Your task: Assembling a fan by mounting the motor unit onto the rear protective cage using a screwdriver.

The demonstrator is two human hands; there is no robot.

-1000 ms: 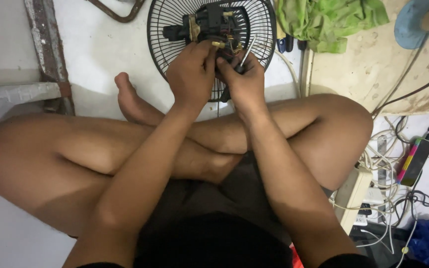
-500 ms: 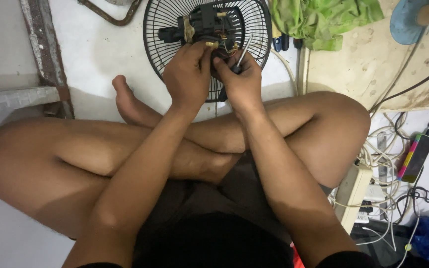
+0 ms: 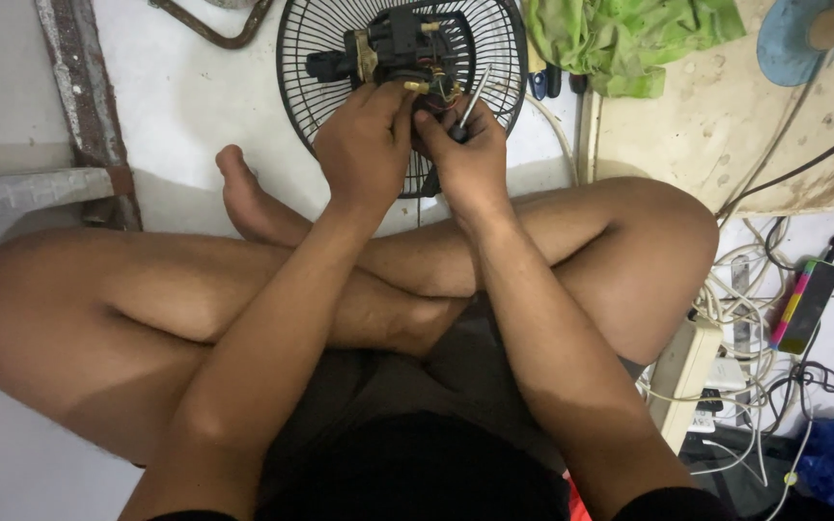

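Screwdriver (image 3: 468,104) handle hidden in right hand (image 3: 470,159)

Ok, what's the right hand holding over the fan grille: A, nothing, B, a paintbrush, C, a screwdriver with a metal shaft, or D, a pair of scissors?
C: the right hand grips a screwdriver whose thin metal shaft points up at the black motor block on the fan grille, while the left hand holds the block from the other side.
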